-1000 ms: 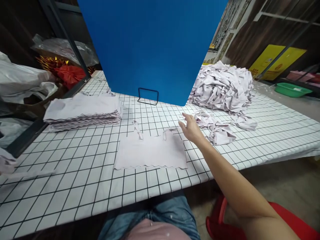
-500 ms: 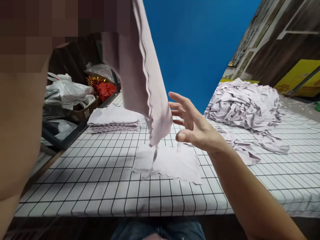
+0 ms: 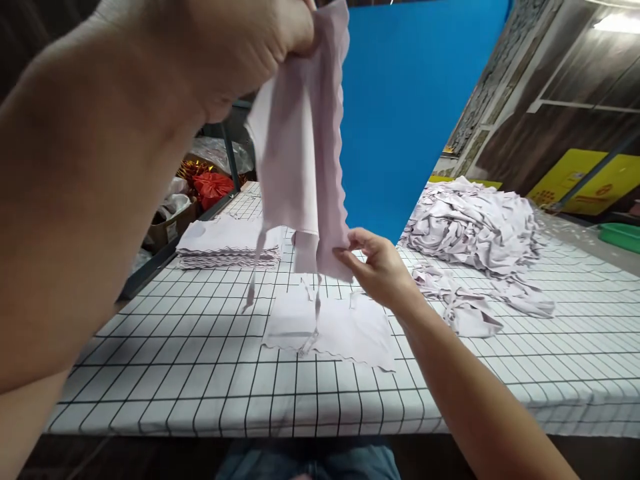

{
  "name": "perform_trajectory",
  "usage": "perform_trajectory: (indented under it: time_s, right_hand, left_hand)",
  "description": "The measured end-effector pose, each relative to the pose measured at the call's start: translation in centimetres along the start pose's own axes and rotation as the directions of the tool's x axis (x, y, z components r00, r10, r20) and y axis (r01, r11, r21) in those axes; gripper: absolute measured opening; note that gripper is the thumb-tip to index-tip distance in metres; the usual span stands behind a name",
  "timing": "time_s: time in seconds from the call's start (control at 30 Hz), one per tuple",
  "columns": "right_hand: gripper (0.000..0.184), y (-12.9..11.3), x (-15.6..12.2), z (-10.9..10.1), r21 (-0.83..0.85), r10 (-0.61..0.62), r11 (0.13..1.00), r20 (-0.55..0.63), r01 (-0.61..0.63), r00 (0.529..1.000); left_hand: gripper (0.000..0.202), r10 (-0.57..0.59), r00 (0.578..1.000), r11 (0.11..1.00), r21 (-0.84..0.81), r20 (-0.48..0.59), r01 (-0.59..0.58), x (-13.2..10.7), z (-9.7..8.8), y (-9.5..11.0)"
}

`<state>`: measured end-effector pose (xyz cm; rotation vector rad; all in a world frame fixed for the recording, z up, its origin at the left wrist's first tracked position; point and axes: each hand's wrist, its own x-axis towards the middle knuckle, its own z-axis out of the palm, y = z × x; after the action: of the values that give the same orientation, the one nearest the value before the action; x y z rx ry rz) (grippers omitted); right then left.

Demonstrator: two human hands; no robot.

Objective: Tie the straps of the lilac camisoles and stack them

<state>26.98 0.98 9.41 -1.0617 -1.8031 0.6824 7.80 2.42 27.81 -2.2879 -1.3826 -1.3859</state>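
Raised at the upper left, my left hand [image 3: 250, 47] is closed on the top of a pale lilac fabric piece [image 3: 293, 160] with a wavy edge. The piece hangs down, folded on itself, and thin strips dangle from its lower end. My right hand [image 3: 377, 267] pinches its lower right corner between thumb and fingers. Beneath it, a similar fabric piece [image 3: 350, 333] lies flat on the grid-patterned tablecloth [image 3: 200, 380], its wavy edge towards me. The fingertips of my left hand are partly hidden behind the hand itself.
A neat stack of fabric pieces [image 3: 227, 247] lies at the left of the table. A large loose heap of the same cloth [image 3: 475, 227] is at the right, with stray pieces [image 3: 470, 313] before it. A blue board [image 3: 400, 120] stands behind; a green basin [image 3: 620, 237] is far right.
My right hand has gone from open beside the cloth to pinching its lower corner. My left hand has come down into view, and the hanging fabric has turned, its wavy edge now on the right.
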Motion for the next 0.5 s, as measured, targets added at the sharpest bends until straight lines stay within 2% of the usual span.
perform_trajectory:
  time_s: [0.07, 0.13, 0.17, 0.23, 0.3, 0.37, 0.43, 0.5]
  right_hand:
    - [0.023, 2.1, 0.8, -0.9, 0.042, 0.062, 0.997, 0.067, -0.065, 0.996]
    - [0.022, 4.3, 1.8, -2.0, 0.034, 0.133, 0.990, 0.080, -0.136, 0.988]
    - [0.020, 5.4, 2.5, -2.6, 0.005, 0.170, 0.985, 0.045, -0.170, 0.984]
    - [0.017, 7.1, 4.5, -4.4, -0.052, 0.204, 0.976, -0.111, -0.210, 0.973]
    - [0.017, 8.1, 7.1, -6.9, -0.075, 0.152, 0.980, -0.297, -0.182, 0.943]
    - [0.018, 8.3, 9.9, -9.7, -0.124, 0.025, 0.988, -0.441, -0.089, 0.897]
    - [0.016, 7.8, 12.2, -12.2, -0.200, -0.098, 0.980, -0.521, -0.009, 0.848]
    - [0.016, 6.9, 13.2, -14.0, -0.256, -0.178, 0.966, -0.547, 0.039, 0.818]
  left_hand:
    - [0.049, -0.079, 0.997, 0.997, 0.007, -0.026, 0.079, 0.3, -0.2, -0.9]
    - [0.047, -0.119, 0.993, 0.993, 0.016, -0.008, 0.119, 0.8, 0.4, -2.7]
    - [0.045, -0.140, 0.990, 0.990, 0.009, 0.022, 0.140, 1.3, 1.1, -3.8]
    - [0.041, -0.227, 0.970, 0.971, -0.056, 0.089, 0.233, 2.3, 2.8, -6.6]
    - [0.040, -0.317, 0.939, 0.930, -0.153, 0.131, 0.335, 3.7, 4.7, -9.5]
    - [0.047, -0.375, 0.919, 0.895, -0.208, 0.121, 0.393, 5.1, 6.2, -11.8]
    - [0.055, -0.392, 0.917, 0.886, -0.240, 0.071, 0.397, 5.9, 7.0, -13.2]
    - [0.060, -0.362, 0.932, 0.898, -0.260, 0.026, 0.356, 5.8, 7.4, -13.9]
